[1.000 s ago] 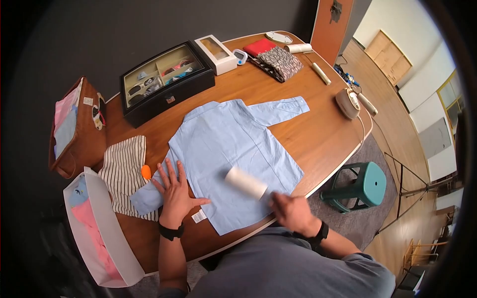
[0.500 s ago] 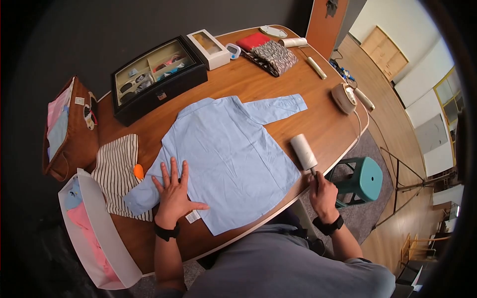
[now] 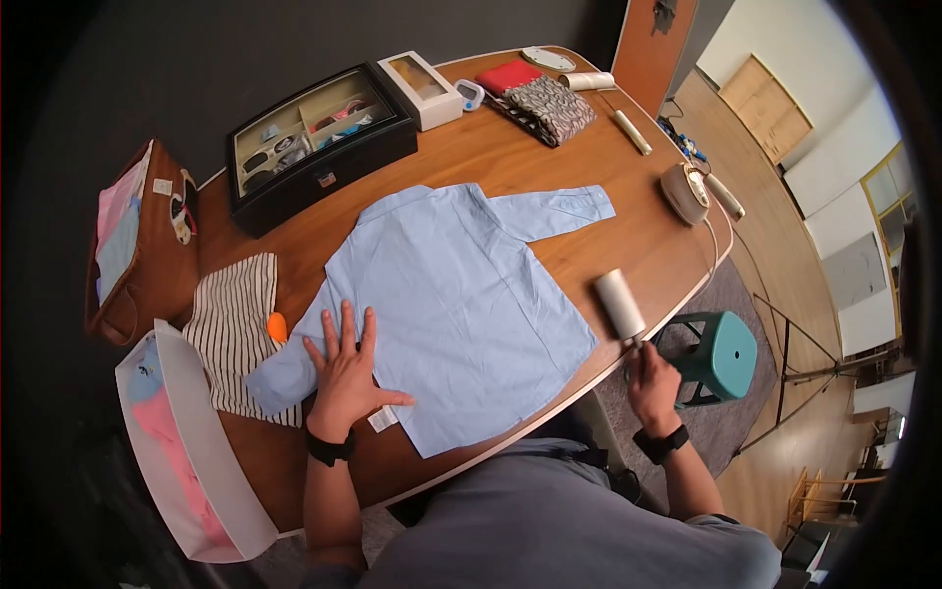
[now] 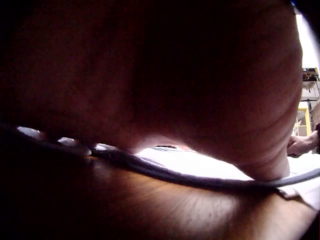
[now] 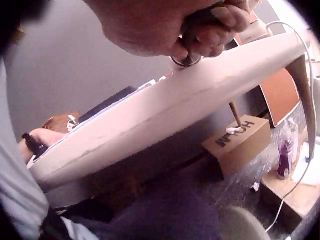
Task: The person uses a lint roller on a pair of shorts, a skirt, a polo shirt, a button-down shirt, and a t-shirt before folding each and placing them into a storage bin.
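Observation:
A light blue long-sleeved shirt (image 3: pixel 461 304) lies spread on the wooden table, with a few creases across it. My left hand (image 3: pixel 345 381) rests on its left side near the folded-down sleeve, fingers spread; up close in the left wrist view the palm (image 4: pixel 165 75) is mostly dark. My right hand (image 3: pixel 654 388) grips the dark handle of a lint roller (image 3: pixel 620 304), whose white roll stands to the right of the shirt, by the table's front edge. In the right wrist view, curled fingers (image 5: pixel 215 35) wrap the handle.
Striped cloth (image 3: pixel 231 324) with an orange piece (image 3: pixel 278 327) lies left, near a white bin (image 3: pixel 211 456) and a brown basket (image 3: pixel 162 240). Behind are a black glasses case (image 3: pixel 324 179) and folded cloths (image 3: pixel 549 110). An iron (image 3: pixel 684 193) stands right; a green stool (image 3: pixel 731 351) is below.
The lint roller has left the shirt and swung right to the table's edge in my right hand, shifting only slightly in the last half second. My left hand stays on the shirt.

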{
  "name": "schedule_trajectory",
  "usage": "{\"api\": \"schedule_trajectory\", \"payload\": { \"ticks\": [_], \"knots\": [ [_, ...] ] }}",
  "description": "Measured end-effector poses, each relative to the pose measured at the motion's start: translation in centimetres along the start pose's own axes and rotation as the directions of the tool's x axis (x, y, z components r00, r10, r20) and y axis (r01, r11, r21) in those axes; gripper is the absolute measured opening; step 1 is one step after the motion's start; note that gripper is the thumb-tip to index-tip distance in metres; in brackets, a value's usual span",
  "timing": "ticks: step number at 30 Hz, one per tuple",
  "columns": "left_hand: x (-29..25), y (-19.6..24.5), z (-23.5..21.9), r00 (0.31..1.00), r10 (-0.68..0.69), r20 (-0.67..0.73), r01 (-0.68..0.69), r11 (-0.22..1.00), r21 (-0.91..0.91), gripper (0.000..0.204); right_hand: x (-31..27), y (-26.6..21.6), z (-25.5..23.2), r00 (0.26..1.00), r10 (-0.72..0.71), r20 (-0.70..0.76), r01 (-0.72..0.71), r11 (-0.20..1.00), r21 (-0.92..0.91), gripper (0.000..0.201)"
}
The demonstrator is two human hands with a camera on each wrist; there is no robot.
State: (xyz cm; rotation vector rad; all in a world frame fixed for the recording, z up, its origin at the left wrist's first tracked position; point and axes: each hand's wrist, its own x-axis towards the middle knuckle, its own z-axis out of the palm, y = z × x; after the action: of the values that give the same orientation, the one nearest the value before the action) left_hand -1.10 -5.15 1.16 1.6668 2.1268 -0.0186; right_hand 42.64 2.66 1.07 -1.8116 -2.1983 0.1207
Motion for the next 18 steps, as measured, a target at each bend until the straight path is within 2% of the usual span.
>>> {"api": "schedule_trajectory", "payload": {
  "ticks": [2, 5, 6, 8, 9, 10, 11, 13, 14, 16, 18],
  "knots": [
    [-0.1, -0.1, 0.0, 0.999, 0.03, -0.012, -0.029, 1.0, 0.005, 0.148, 1.5, -0.4, -0.5, 1.0, 0.021, -0.022, -0.02, 1.0, 0.008, 0.015],
    [-0.1, -0.3, 0.2, 0.998, 0.047, -0.042, -0.047, 0.999, 0.006, 0.142, 2.9, -3.9, 0.1, 0.988, -0.145, -0.056, 0.152, 0.98, 0.132, 0.019],
    [-0.1, -0.4, 0.5, 0.998, 0.034, -0.047, -0.034, 0.999, 0.009, 0.142, 3.4, -5.7, 0.3, 0.969, -0.237, -0.072, 0.246, 0.955, 0.165, 0.019],
    [0.1, -0.5, 0.6, 0.996, 0.042, -0.079, -0.042, 0.999, -0.001, 0.141, 4.6, -9.1, 0.8, 0.904, -0.424, 0.047, 0.414, 0.898, 0.15, 0.019],
    [-0.1, -0.3, 0.1, 0.996, 0.038, -0.079, -0.038, 0.999, 0.0, 0.126, 5.2, -10.8, 1.3, 0.872, -0.486, 0.057, 0.473, 0.868, 0.154, 0.019],
    [-0.2, -0.2, -0.2, 0.996, 0.03, -0.089, -0.029, 1.0, 0.008, 0.126, 5.7, -12.5, 2.0, 0.836, -0.544, 0.065, 0.53, 0.833, 0.157, 0.019],
    [-0.2, -0.3, -0.3, 0.99, 0.036, -0.133, -0.039, 0.999, -0.017, 0.115, 6.4, -14.1, 2.6, 0.797, -0.595, 0.102, 0.572, 0.798, 0.189, 0.019],
    [0.0, -0.8, -0.2, 0.974, 0.043, -0.223, -0.06, 0.996, -0.069, 0.093, 7.1, -17.2, 3.4, 0.751, -0.648, 0.126, 0.621, 0.758, 0.199, 0.019],
    [0.3, -1.6, 0.2, 0.973, 0.033, -0.231, -0.05, 0.996, -0.068, 0.093, 7.3, -18.6, 3.5, 0.731, -0.665, 0.153, 0.634, 0.745, 0.208, 0.019],
    [1.0, -2.9, 0.8, 0.947, -0.007, -0.322, -0.057, 0.98, -0.19, 0.095, 7.3, -20.8, 4.1, 0.715, -0.684, 0.142, 0.64, 0.723, 0.261, 0.019],
    [0.8, -3.5, 0.8, 0.934, -0.023, -0.356, -0.024, 0.992, -0.125, 0.098, 7.6, -21.6, 4.9, 0.704, -0.699, 0.128, 0.642, 0.703, 0.308, 0.02]
  ]
}}
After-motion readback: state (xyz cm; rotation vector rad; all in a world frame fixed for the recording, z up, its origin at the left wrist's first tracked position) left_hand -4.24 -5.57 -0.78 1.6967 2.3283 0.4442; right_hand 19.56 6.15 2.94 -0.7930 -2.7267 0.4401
